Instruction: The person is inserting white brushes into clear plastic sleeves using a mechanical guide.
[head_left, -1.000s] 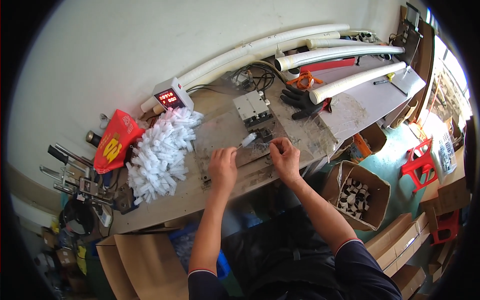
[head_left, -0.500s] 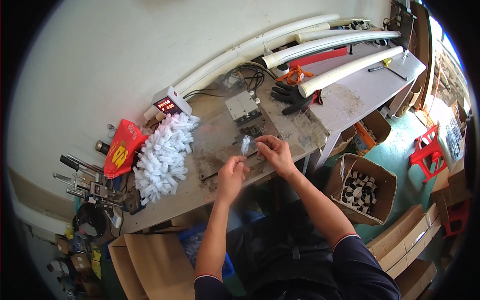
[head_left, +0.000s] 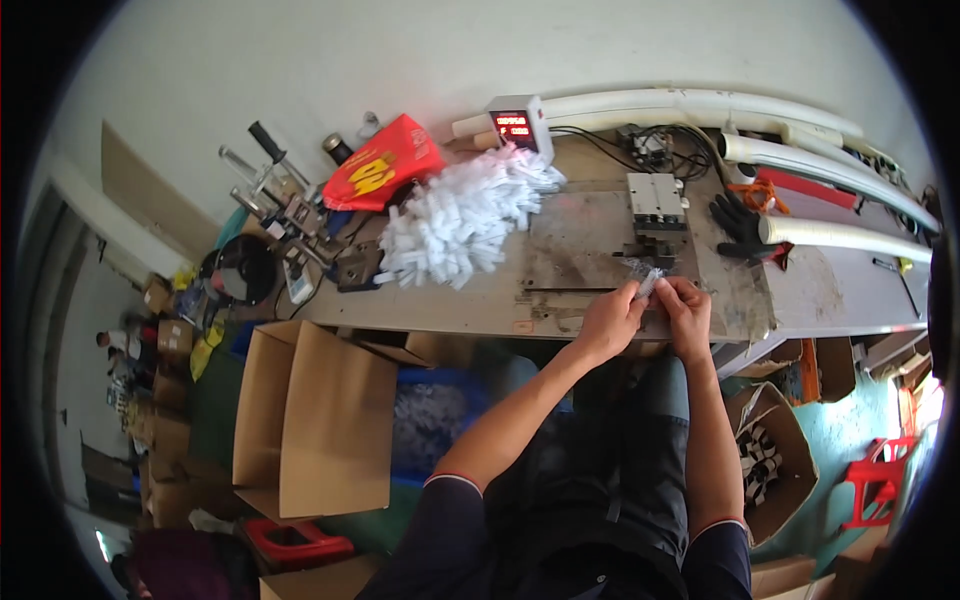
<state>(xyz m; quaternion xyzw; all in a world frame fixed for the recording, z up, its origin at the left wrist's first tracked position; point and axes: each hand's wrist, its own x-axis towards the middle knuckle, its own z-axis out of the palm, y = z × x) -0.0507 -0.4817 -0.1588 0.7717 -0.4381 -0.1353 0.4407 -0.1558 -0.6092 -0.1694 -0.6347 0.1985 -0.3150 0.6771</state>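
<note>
Just in front of the small metal machine [head_left: 656,204], both hands meet at a small whitish bristled brush [head_left: 648,283]. My left hand [head_left: 614,322] is closed on its lower part, thumb and fingers pinched together. My right hand [head_left: 686,308] pinches at the same brush from the other side; its fingertips partly hide it. A dark metal fixture [head_left: 645,250] sits right beyond the fingertips. To the left lies a big heap of similar white pieces [head_left: 465,215] on the workbench [head_left: 450,311].
A counter box [head_left: 521,126] with red digits stands behind the heap, beside a red bag [head_left: 384,165]. Metal clamping tools [head_left: 290,205] occupy the left end. White tubes [head_left: 840,240] and a black glove [head_left: 738,222] lie to the right. Cardboard boxes [head_left: 338,420] and a blue crate [head_left: 410,463] stand below.
My view has swung to the right, so the bench appears shifted left-to-right and level. My hands have come closer together; the right fingers now meet the brush that the left held apart.
</note>
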